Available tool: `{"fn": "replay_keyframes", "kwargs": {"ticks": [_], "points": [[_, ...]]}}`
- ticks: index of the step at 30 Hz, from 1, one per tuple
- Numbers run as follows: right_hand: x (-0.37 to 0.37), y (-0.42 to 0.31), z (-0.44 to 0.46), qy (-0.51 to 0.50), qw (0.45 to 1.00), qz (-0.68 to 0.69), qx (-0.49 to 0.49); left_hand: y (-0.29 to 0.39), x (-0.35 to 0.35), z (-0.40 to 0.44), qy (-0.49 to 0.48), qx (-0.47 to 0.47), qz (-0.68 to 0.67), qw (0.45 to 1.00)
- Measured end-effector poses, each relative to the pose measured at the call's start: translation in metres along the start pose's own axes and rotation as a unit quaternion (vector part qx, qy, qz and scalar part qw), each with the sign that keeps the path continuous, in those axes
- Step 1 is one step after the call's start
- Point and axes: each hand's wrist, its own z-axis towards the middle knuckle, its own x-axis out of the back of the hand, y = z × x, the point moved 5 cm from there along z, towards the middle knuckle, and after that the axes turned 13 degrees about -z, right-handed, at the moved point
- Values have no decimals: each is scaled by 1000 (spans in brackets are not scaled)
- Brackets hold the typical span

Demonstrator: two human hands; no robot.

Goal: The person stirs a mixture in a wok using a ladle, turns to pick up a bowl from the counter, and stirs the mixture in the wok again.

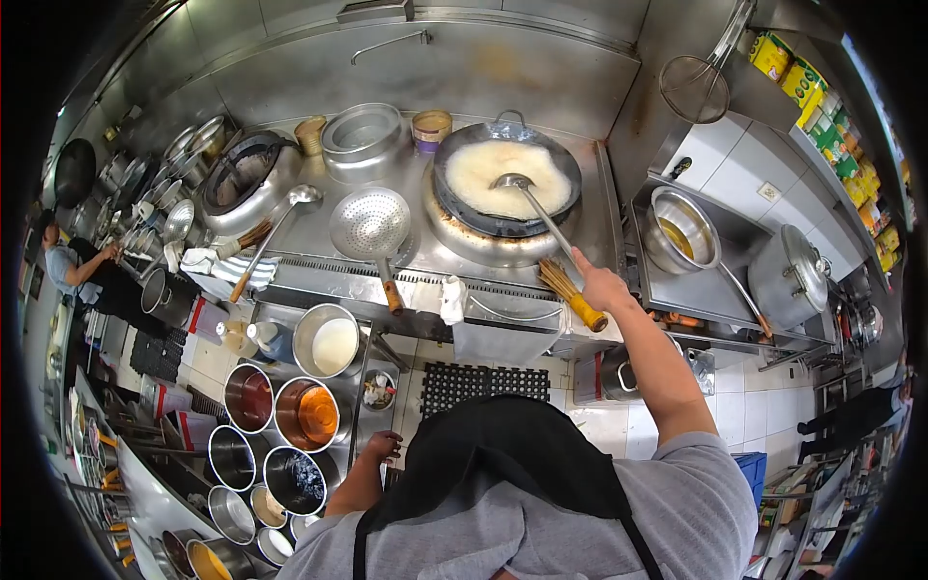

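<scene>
My right hand (601,288) is closed round the handle of a long ladle (546,220). The ladle's bowl rests in the pale, frothy liquid (498,179) inside a large dark wok (570,188) on the stove. Just beneath my right hand, a bamboo brush (575,298) with a yellow handle lies on the stove's front edge. Down at my left side, my left hand (383,446) hangs near the pots of sauce, its fingers curled; whether it holds anything is too small to tell. A perforated skimmer (371,224) lies left of the wok.
Left of me stand pots of red sauce (248,397), orange liquid (307,415) and white liquid (327,340). On the right are a steel bowl (683,230) and a lidded pot (788,268). Another person (72,266) stands at far left, another (865,418) at far right.
</scene>
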Motion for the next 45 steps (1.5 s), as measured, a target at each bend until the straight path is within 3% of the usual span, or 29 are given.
{"fn": "replay_keyframes", "kwargs": {"ticks": [15, 18, 22, 31, 40, 45], "points": [[-30, 36, -44, 25, 999, 10, 37, 14, -4, -7, 9, 2, 0, 1000], [-39, 65, -39, 89, 989, 62, 100, 14, 1, -13, 22, 21, -1, 1000], [-20, 69, -49, 40, 993, 73, 84, 17, 3, -29, 40, 51, -18, 998], [-39, 33, 29, 89, 971, 158, 153, 6, 15, -16, 47, 48, -104, 992], [-44, -13, 108, 116, 947, 270, 133, -15, 26, -37, 80, 55, -96, 991], [-28, -39, 131, 108, 961, 250, 55, -32, 25, -42, 81, 86, -96, 988]]}}
